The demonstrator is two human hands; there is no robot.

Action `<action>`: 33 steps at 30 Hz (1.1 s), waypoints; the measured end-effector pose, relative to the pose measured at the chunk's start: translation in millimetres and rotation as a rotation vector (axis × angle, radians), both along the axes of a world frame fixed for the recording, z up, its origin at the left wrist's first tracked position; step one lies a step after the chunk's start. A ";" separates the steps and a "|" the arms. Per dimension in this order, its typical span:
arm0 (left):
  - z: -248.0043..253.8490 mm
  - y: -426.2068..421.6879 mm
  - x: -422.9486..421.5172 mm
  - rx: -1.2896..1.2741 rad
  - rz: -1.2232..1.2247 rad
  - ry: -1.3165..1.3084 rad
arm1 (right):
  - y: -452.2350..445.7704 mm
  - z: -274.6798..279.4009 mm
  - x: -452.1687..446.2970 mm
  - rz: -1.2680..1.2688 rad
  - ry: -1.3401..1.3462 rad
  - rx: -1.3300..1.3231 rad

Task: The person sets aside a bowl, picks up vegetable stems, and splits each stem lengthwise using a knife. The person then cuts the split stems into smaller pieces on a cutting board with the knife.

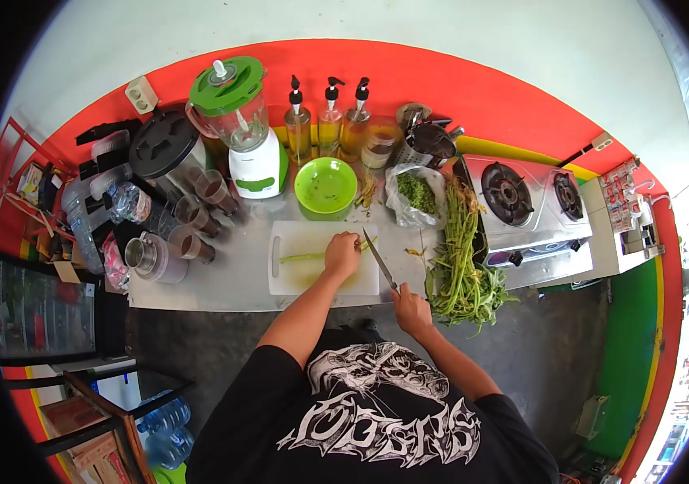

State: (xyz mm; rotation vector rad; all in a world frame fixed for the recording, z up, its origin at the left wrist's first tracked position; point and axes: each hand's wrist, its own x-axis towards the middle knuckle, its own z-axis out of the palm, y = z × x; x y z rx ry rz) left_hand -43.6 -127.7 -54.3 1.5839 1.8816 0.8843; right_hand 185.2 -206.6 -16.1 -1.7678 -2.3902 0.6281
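A white cutting board (pixel 280 278) lies on the metal counter in front of me. Closed over a long green stalk (pixel 302 257), my left hand (pixel 343 255) rests on the board's right half. The stalk's thin end points left, and a short piece shows on the other side of my fingers. My right hand (pixel 412 310) grips the handle of a knife (pixel 380 260). Its blade slants up and left over the board's right edge, the tip close to the stalk's right end. I cannot tell whether blade and stalk touch.
Behind the board stands a green bowl (pixel 326 185), near a blender (pixel 254 153) and pump bottles (pixel 329 125). A bag of chopped greens (pixel 415 194) and a heap of long green vegetables (pixel 459 266) lie right, beside a gas stove (pixel 522 210). Cups (pixel 193 245) stand left.
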 end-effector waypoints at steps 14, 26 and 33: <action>-13.0 -28.5 -55.5 0.166 0.137 0.076 | -3.1 -1.3 -9.8 0.024 0.042 0.006; -12.7 -59.5 -84.3 0.035 0.100 0.226 | 7.5 -4.7 -65.4 0.148 -0.021 -0.061; -8.3 -57.5 -87.7 0.031 0.072 0.161 | 3.3 -0.5 -81.4 0.144 -0.072 -0.094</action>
